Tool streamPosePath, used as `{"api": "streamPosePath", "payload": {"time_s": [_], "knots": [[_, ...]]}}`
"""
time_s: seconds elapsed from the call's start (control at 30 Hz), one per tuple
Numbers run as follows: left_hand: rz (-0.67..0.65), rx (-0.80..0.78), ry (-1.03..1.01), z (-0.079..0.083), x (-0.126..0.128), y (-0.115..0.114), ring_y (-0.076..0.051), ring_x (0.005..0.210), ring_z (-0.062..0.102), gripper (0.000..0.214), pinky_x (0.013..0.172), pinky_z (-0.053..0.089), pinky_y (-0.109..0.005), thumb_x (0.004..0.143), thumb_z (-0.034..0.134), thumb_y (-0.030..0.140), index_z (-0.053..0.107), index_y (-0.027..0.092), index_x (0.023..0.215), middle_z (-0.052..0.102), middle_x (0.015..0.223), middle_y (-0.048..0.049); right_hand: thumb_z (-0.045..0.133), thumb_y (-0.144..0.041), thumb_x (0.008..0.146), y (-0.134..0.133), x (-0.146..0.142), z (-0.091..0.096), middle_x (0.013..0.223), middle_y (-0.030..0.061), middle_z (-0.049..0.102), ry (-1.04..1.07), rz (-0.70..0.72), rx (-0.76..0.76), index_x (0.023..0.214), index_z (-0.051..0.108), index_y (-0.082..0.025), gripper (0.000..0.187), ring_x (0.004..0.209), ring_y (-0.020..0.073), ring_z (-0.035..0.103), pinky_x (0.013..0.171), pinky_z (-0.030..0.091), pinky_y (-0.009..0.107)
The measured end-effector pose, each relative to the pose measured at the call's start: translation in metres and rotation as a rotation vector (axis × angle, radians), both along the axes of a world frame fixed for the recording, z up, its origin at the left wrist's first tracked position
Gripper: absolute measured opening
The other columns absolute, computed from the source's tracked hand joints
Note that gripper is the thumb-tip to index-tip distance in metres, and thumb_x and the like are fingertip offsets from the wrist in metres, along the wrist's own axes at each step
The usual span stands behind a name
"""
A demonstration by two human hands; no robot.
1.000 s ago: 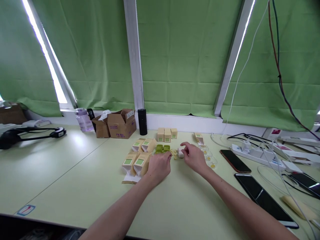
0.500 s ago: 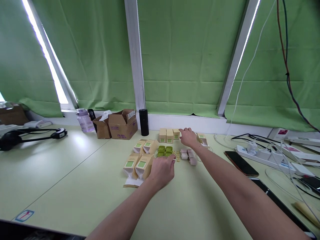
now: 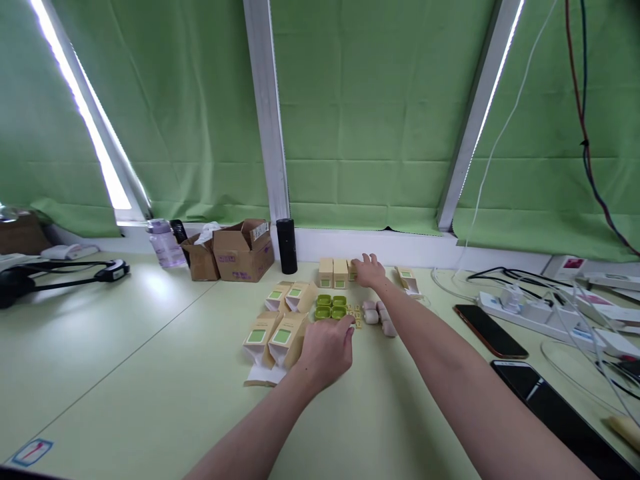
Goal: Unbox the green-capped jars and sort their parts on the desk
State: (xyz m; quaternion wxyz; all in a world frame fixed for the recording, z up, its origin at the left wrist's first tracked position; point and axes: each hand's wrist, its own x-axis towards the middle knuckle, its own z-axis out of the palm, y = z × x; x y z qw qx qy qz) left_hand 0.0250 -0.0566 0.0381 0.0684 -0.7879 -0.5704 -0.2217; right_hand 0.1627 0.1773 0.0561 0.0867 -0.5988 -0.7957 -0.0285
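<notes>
My left hand is closed, its thumb and index finger pressed together beside several small yellow square pieces. A tiny pale bit shows at its fingertips, too small to name. Just behind it lie several green square containers. My right hand reaches to the back of the table with fingers apart, touching the rightmost of three small upright tan boxes and partly covering it. Pale pink rounded pieces lie under and beside my right forearm. Left of my left hand, larger tan paper packets with green labels lean in two rows.
Another tan packet lies behind my right wrist. A black cylinder and open cardboard boxes stand by the wall. At right are a phone, a dark tablet-like device and a power strip with loose cables.
My right hand has shifted slightly left, now overlapping the rightmost upright box, with its fingers more spread. My left hand stays near the yellow pieces. The camera view has shifted slightly.
</notes>
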Motion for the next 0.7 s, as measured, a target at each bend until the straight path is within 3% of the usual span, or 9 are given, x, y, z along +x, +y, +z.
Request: {"api": "streamPosePath", "payload": {"time_s": [0.07,0.17,0.23,0.33,0.43,0.53,0.63,0.7], "knots": [[-0.001,-0.001,-0.002,0.000,0.001,-0.001,-0.024,0.070,0.068,0.023,0.057,0.034,-0.033,0.098,0.046,0.023,0.068,0.022,0.106,0.074,0.079,-0.0061,0.066,-0.022,0.090,-0.004,-0.001,0.000,0.155,0.0152,0.046,0.017,0.014,0.012,0.142,0.049,-0.024,0.055,0.150,0.0328,0.030,0.112,0.035,0.043],[-0.002,-0.003,-0.014,0.000,0.001,-0.001,-0.024,0.072,0.069,0.023,0.059,0.038,-0.032,0.098,0.047,0.023,0.068,0.023,0.108,0.074,0.080,-0.0066,0.064,-0.014,0.089,-0.013,0.002,0.002,0.128,0.0159,0.067,0.058,0.010,0.021,0.133,0.053,-0.018,0.046,0.131,0.0291,0.054,0.105,0.040,0.038],[-0.002,0.005,-0.031,-0.002,0.000,0.000,-0.024,0.072,0.069,0.024,0.060,0.040,-0.032,0.098,0.047,0.023,0.068,0.023,0.108,0.074,0.079,-0.0068,0.061,-0.014,0.091,-0.022,0.006,0.006,0.118,0.0151,0.071,0.100,-0.002,0.043,0.130,0.053,-0.018,0.040,0.118,0.0278,0.063,0.097,0.043,0.036],[-0.014,0.044,-0.098,-0.004,-0.002,0.003,-0.023,0.071,0.068,0.025,0.062,0.043,-0.032,0.098,0.046,0.020,0.068,0.022,0.110,0.074,0.079,-0.0065,0.055,-0.020,0.097,-0.044,0.016,0.016,0.128,0.0154,0.067,0.181,-0.010,0.115,0.139,0.044,-0.019,0.043,0.115,0.0276,0.064,0.088,0.046,0.034],[-0.031,0.101,-0.216,-0.003,-0.003,0.005,-0.021,0.070,0.068,0.028,0.065,0.047,-0.033,0.098,0.045,0.017,0.067,0.021,0.114,0.074,0.080,-0.0065,0.056,-0.029,0.099,-0.081,0.030,0.025,0.133,0.0140,0.065,0.275,0.011,0.173,0.150,0.029,-0.020,0.059,0.116,0.0266,0.063,0.087,0.048,0.033],[-0.040,0.164,-0.364,0.001,-0.003,0.005,-0.022,0.078,0.071,0.027,0.074,0.052,-0.034,0.098,0.045,0.017,0.066,0.019,0.116,0.076,0.089,-0.0081,0.067,-0.035,0.091,-0.133,0.044,0.024,0.128,0.0098,0.068,0.580,0.159,0.179,0.156,0.023,-0.026,0.079,0.109,0.0276,0.066,0.087,0.051,0.036],[-0.075,0.187,-0.521,0.004,-0.002,0.005,-0.023,0.093,0.072,0.025,0.084,0.056,-0.035,0.097,0.049,0.016,0.065,0.018,0.116,0.076,0.106,-0.0104,0.072,-0.037,0.087,-0.185,0.056,0.008,0.123,0.0081,0.069,0.723,0.270,0.059,0.157,0.023,-0.030,0.086,0.093,0.0245,0.069,0.082,0.054,0.038],[-0.098,0.153,-0.589,0.005,-0.001,0.005,-0.022,0.095,0.072,0.026,0.087,0.057,-0.035,0.095,0.051,0.014,0.065,0.018,0.116,0.076,0.107,-0.0100,0.074,-0.033,0.085,-0.209,0.060,-0.009,0.123,0.0077,0.069,0.765,0.298,-0.011,0.155,0.027,-0.032,0.085,0.087,0.0228,0.069,0.082,0.056,0.039]]}}
